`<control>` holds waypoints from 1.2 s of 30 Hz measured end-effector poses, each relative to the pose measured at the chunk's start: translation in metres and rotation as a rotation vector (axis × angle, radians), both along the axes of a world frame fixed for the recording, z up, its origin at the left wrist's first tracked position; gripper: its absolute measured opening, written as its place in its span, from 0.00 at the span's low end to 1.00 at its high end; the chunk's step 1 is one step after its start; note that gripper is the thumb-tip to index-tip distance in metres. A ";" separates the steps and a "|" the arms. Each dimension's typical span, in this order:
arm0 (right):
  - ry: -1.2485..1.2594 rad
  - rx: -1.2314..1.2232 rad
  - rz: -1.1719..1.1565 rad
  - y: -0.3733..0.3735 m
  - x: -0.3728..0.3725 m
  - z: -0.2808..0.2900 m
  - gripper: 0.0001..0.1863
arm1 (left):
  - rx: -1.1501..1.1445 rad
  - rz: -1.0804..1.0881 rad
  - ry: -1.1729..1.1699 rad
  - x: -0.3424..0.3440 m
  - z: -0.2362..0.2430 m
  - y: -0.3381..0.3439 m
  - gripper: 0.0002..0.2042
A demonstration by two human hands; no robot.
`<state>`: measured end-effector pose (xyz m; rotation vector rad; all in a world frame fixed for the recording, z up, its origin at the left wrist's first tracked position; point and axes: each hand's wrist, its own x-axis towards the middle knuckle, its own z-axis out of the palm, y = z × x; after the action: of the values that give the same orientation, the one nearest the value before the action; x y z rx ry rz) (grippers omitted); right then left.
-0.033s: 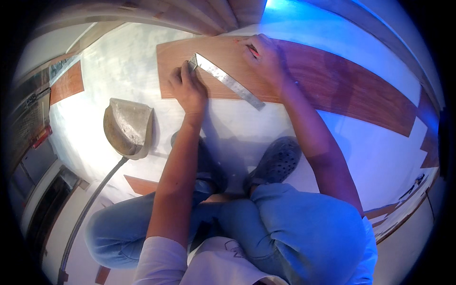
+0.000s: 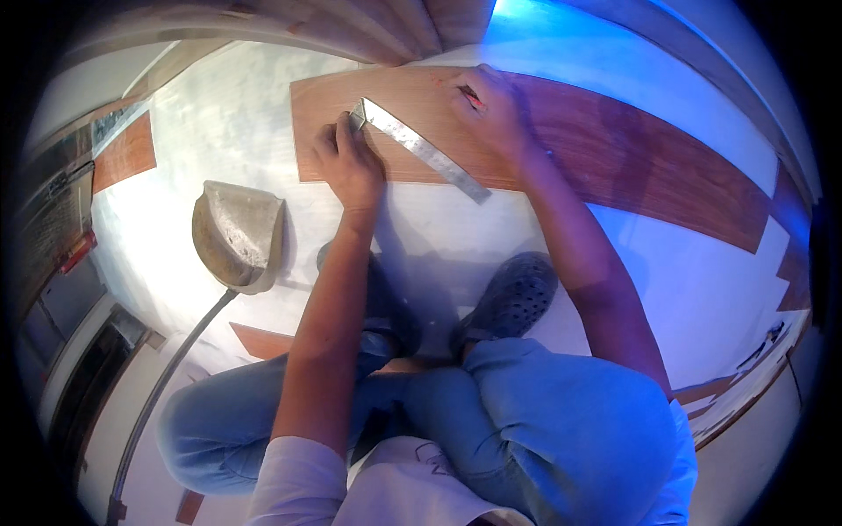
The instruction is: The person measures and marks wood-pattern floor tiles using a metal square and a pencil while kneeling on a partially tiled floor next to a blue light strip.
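A long brown wood-grain plank [image 2: 614, 153] lies across the pale floor in front of my feet. On its left part rests a metal try square [image 2: 412, 140], its blade slanting to the near right and its end reaching just past the plank's near edge. My left hand [image 2: 353, 171] is closed on the square's stock, fingers bent round it. Further right, my right hand [image 2: 493, 110] is closed round a slim red and dark tool [image 2: 472, 97] near the plank's far edge. Most of that tool is hidden in the fist, so its kind cannot be told.
A worn dustpan [image 2: 239, 237] with a long handle lies to the left. My dark clogs [image 2: 517, 289] stand between my arms. Smaller brown plank pieces [image 2: 127, 153] lie at the far left, and another [image 2: 259, 340] by my left knee. Bluish light falls at the far right.
My right hand has shifted very slightly, and a bit more of the red tool shows. The square and plank look the same.
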<state>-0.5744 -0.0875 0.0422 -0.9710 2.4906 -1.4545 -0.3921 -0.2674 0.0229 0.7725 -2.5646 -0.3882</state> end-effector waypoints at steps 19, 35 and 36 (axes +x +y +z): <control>-0.123 -0.094 0.065 -0.021 0.018 0.000 0.07 | -0.041 0.004 0.005 0.000 -0.002 -0.002 0.19; -0.076 -0.040 0.021 0.016 0.041 -0.002 0.11 | 0.003 -0.074 -0.090 0.020 0.014 0.012 0.19; -0.041 0.012 0.049 0.026 0.053 0.000 0.14 | 0.029 -0.075 -0.125 0.028 0.019 0.018 0.19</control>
<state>-0.5213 -0.0611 0.0423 -0.9833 2.4266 -1.4289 -0.3644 -0.2492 0.0422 0.7344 -2.7162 -0.4139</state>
